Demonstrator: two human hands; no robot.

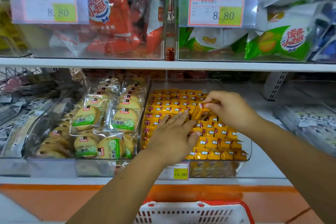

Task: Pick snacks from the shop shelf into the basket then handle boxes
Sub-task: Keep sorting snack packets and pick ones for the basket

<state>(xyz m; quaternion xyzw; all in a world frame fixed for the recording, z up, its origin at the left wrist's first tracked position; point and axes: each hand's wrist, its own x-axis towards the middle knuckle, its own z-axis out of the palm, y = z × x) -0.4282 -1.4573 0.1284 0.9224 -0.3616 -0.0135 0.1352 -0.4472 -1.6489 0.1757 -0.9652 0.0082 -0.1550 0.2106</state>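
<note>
A clear bin (248,149) on the lower shelf holds rows of small yellow snack packets (214,139). My right hand (230,108) pinches a few of these yellow packets (200,112), lifted a little above the rows. My left hand (173,132) lies flat with straight fingers on the packets at the bin's left half, just left of the right hand. A red and white shopping basket (196,212) sits below the shelf at the bottom edge of view, directly under my arms.
Left of the yellow bin stands a clear bin of round biscuit packs (109,123). The upper shelf (163,64) carries bins of red bags (112,23) and green bags (276,42) with 8.80 price tags. A 15.80 tag (180,173) hangs below my left wrist.
</note>
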